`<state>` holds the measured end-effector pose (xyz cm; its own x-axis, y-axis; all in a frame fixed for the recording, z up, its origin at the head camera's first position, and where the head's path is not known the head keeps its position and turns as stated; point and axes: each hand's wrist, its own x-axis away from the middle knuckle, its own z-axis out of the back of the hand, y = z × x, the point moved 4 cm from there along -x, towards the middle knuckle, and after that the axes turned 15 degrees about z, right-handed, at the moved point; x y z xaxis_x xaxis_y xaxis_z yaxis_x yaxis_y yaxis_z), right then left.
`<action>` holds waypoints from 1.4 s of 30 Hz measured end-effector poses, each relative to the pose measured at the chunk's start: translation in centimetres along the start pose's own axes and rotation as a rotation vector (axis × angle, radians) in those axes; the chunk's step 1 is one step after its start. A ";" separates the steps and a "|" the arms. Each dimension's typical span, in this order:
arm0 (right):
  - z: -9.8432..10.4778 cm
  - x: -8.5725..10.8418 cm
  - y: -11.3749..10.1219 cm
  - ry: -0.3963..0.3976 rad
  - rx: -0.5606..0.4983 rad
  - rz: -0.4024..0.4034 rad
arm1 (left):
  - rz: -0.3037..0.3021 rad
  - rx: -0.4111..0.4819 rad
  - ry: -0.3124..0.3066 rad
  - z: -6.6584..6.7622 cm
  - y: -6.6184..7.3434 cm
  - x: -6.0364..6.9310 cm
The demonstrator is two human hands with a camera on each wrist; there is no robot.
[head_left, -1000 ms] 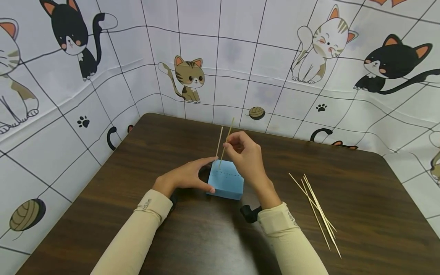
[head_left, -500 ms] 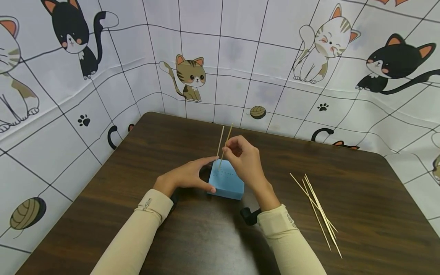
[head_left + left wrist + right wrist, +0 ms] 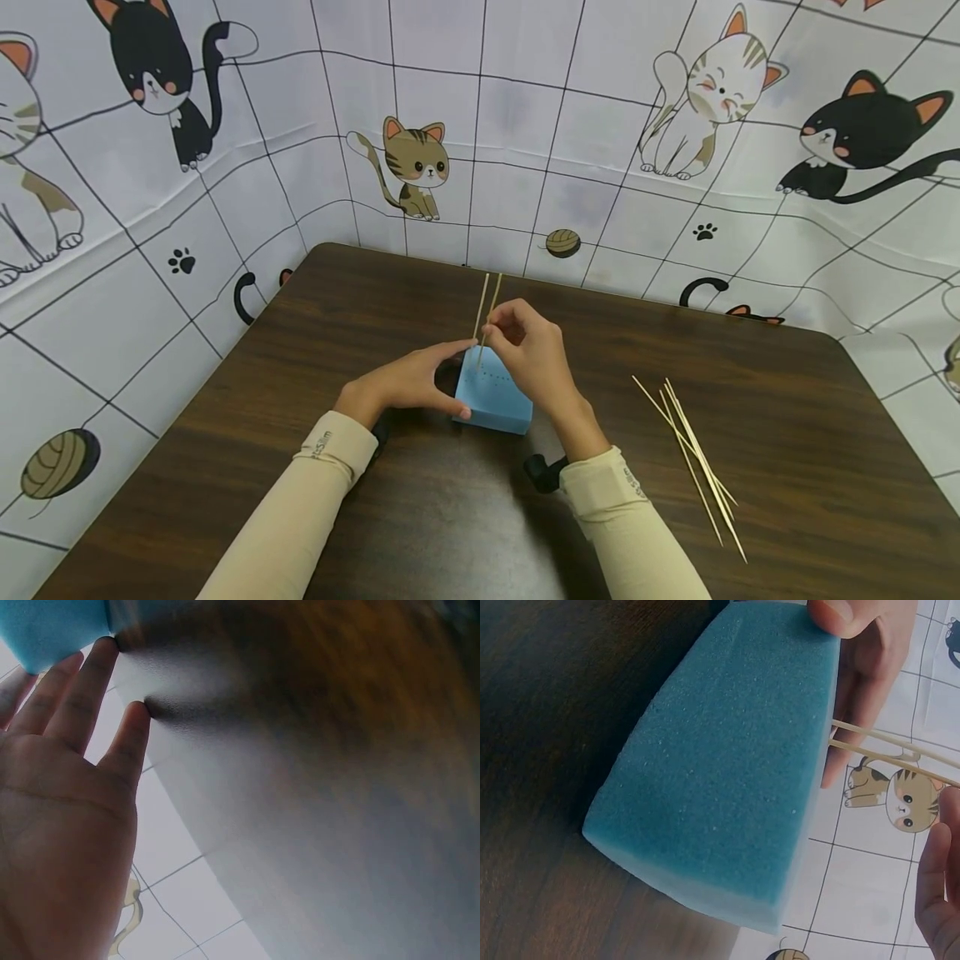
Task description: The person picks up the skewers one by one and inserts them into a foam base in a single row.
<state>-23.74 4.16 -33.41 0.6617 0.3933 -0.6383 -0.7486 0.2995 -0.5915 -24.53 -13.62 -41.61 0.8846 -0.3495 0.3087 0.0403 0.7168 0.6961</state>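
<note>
L hand (image 3: 411, 379) is holding the L side of the blue block (image 3: 491, 393), thumb touching the near side, fingers reaching to the far side. The block is lying on the tabletop (image 3: 315, 333), w/ dark dots showing on its top. 1st stick (image 3: 482, 305) is standing at the block's far L corner; 2nd stick (image 3: 496, 295) is leaning slightly, its foot meeting the block's top. R hand (image 3: 531, 346), above the block, is pinching the 2nd stick btw. thumb & fingers. Approx. 5 loose sticks (image 3: 693, 450) are lying crossed, well R of the block.

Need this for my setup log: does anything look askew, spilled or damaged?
Only the loose sticks on the table, right of the blue block: they lie crossed, so look untidy. I see nothing spilled or damaged.
</note>
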 end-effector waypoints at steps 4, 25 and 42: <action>0.2 0.1 0.0 -0.010 0.005 -0.005 | 0.001 0.003 -0.003 0.0 0.0 0.0; 5.7 2.9 2.5 -0.063 0.109 -0.236 | -0.001 -0.004 -0.005 0.0 0.2 -0.1; 14.1 8.4 6.1 -0.152 0.294 -0.443 | -0.005 0.018 -0.009 0.1 0.0 0.0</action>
<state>-23.30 21.52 -35.42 0.9189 0.2890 -0.2685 -0.3944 0.6866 -0.6107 -24.59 -13.66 -41.52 0.8800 -0.3590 0.3110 0.0365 0.7040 0.7093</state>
